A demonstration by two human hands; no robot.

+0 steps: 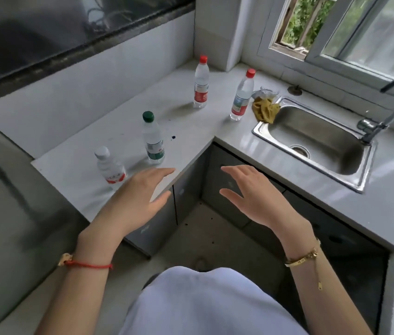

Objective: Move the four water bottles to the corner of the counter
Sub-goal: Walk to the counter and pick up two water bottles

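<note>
White-capped water bottle, at ten o'clock from the empty, spread left hand, could topple off the surface if clipped; right hand likewise spread.

Four clear water bottles stood upright, spread apart on the counter: white-capped bottle, green-capped bottle, two red-capped bottles farther back.

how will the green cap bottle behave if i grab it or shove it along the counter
The green-capped bottle stands tall on a narrow base, so a shove up high would probably tip it; once down, its round body would likely roll. It looks like thin clear plastic, so a firm squeeze may dent it.
</note>
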